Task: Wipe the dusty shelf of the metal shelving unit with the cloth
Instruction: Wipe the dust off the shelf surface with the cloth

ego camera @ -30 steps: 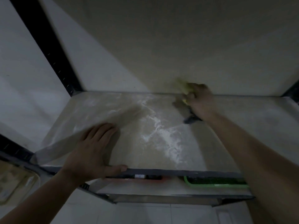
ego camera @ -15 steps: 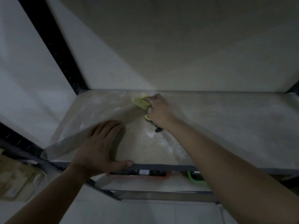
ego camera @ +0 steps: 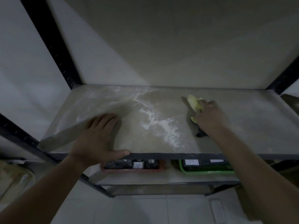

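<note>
The fingers (ego camera: 204, 105) of the right hand (ego camera: 208, 115) are curled tight around a bunched yellow cloth (ego camera: 193, 104), which pokes out past the knuckles toward eleven o'clock and is pressed down on the shelf (ego camera: 252, 125). A dark strip (ego camera: 200, 134), perhaps a strap or a tail of the cloth, trails out under the wrist; what it is cannot be made out. The left hand (ego camera: 98, 139) lies flat and spread, holding nothing, its palm on the shelf at about eight o'clock and its thumb hooked along the dark front edge (ego camera: 161, 155), likely as a brace. Between the two hands runs the thing that matters: a white line of dust (ego camera: 155, 120), its long axis slanting from eleven o'clock near the back wall down to five o'clock near the front edge. It lies at about nine o'clock from the cloth hand, well apart from it, and that hand is the one equipped to reach it. I judge the next pass should sweep leftward across that line rather than along it. A fainter film of dust (ego camera: 97, 102) shows in the far left corner. On the lower shelf sit a red tray (ego camera: 131, 169) and a green tray (ego camera: 207, 171).
</note>
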Tool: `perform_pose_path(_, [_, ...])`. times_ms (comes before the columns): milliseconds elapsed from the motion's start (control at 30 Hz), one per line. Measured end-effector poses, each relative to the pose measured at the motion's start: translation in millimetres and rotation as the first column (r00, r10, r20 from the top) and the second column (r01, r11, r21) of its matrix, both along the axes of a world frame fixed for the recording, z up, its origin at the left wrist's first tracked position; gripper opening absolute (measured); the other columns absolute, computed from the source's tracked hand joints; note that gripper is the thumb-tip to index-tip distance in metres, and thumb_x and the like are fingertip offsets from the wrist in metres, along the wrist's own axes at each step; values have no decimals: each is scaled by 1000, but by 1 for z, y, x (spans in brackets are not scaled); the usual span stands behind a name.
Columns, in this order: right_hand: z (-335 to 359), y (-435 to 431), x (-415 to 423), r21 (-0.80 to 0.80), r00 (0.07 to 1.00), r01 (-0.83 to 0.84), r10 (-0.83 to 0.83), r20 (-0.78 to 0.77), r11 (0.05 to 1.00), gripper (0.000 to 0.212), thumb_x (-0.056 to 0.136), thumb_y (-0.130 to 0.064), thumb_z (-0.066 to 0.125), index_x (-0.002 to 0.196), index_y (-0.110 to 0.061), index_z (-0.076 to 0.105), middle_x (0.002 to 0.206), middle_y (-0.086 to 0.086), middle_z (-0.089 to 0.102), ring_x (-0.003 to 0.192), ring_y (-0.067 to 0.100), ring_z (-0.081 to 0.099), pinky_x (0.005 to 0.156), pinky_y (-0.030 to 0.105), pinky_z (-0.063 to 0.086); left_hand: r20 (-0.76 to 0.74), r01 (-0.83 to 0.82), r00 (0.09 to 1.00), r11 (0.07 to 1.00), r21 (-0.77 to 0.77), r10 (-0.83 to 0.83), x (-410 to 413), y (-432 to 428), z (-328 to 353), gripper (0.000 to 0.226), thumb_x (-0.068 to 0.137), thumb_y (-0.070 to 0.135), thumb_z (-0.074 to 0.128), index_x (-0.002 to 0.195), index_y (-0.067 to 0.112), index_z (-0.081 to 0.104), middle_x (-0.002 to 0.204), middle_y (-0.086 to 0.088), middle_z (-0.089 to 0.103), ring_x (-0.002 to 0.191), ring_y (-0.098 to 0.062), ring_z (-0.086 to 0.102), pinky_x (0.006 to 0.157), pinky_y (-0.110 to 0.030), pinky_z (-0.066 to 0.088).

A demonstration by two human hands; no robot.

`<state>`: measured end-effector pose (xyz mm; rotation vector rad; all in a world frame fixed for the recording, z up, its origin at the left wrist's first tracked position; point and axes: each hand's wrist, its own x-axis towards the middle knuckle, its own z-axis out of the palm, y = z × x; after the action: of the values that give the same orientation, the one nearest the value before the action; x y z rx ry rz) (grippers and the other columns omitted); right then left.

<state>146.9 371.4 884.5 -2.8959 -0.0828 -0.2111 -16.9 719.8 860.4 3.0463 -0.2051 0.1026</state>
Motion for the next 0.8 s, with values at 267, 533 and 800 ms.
perform_pose_path(267, [-2,144,-37,139,984,-155,166,-71,978,43,91,-23,54,133,-18,46,124,12,44,99,31,56,76,33,45,13,17,1000,1000,5,-17,0,1,-1,122,72,100,34,152,9,43,158,-9,41,144,-30,40,118,-50,33])
perform_pose_path(533, [32,30,-20,325,994,-76,98,-52,943,38,88,-29,49,125,-28,57,109,4,65,90,23,61,71,21,42,9,7,1000,1000,14,-8,-1,0,0,125,70,101,31,149,6,46,157,-10,43,144,-31,41,119,-52,34])
perform_pose_path(800, [4,-45,-50,73,994,85,-90,58,994,36,92,-17,53,125,-3,58,92,25,59,69,31,51,63,31,38,16,-7,1000,1000,3,7,-3,-2,3,124,70,100,32,149,5,47,157,-10,44,144,-32,42,118,-49,32])
